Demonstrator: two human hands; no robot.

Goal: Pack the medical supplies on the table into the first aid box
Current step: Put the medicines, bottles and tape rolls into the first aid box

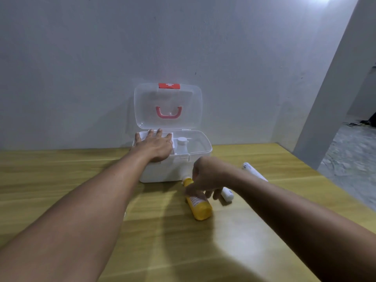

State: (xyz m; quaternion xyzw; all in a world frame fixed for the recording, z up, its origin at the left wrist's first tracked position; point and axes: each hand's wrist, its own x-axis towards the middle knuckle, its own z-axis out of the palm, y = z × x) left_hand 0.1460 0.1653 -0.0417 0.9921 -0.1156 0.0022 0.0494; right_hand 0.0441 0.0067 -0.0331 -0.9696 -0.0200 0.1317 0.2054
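Observation:
The white first aid box (162, 171) stands open against the wall, its clear lid (168, 106) upright with a pink handle. My left hand (155, 144) lies flat, fingers spread, on a white packet in the box's left part. A white bottle (181, 145) stands inside to its right. A yellow bottle (199, 204) lies on the table in front of the box. My right hand (205, 178) reaches down over its neck end, fingers curled and touching it, grip unclear. A small white bottle (227, 193) lies just right of that hand. A white tube (254, 171) lies behind my right forearm.
The yellow wooden table (81, 180) meets a grey wall at the back. Its right edge (317, 176) drops off to a grey floor, with a white pillar beyond.

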